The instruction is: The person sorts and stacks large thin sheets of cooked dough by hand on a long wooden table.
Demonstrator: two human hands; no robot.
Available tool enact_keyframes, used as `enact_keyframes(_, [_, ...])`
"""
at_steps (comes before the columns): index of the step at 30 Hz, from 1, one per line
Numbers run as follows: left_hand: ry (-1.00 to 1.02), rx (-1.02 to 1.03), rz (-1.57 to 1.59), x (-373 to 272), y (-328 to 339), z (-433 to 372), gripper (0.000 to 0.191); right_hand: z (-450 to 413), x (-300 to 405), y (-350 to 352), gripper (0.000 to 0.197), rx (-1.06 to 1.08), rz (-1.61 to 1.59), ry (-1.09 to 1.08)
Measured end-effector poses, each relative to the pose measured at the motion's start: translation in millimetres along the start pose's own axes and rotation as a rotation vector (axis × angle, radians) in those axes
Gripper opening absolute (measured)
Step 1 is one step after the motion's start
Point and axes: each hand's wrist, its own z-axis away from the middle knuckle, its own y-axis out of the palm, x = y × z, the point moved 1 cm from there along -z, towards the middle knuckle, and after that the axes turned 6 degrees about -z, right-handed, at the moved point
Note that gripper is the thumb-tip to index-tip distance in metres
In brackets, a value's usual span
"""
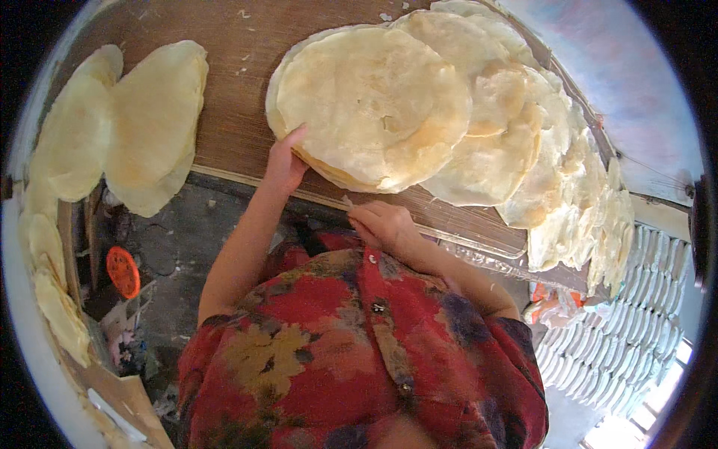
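Observation:
A stack of large, thin, round flatbreads (pixel 370 106) lies on the brown wooden table (pixel 235 112) before me. My left hand (pixel 289 160) grips the stack's near left edge, thumb on top and fingers underneath. Close to my shirt front, just off the table's near edge, my right hand (pixel 384 224) pinches a small pale scrap (pixel 348 201), which looks like a flake of flatbread. Right of the stack, more flatbreads (pixel 482 163) overlap one another and run along the table to its far right end.
Further flatbreads (pixel 154 129) lie at the left, some reaching past the table edge. A round orange plastic item (pixel 123 272) is low at the left. Many pale, stacked packs (pixel 611 337) stand at the lower right, near an orange and white bag (pixel 555 306). Crumbs dot the tabletop.

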Motion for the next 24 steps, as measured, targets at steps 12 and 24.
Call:
enact_keyframes(12, [0.494, 0.053, -0.722, -223, 29, 25, 0.041, 42, -49, -23, 0.014, 0.002, -0.227, 0.409])
enact_keyframes(24, [0.647, -0.82, -0.8, -204, -173, 95, 0.051, 85, -226, -166, 0.036, -1.093, -1.296, 0.724])
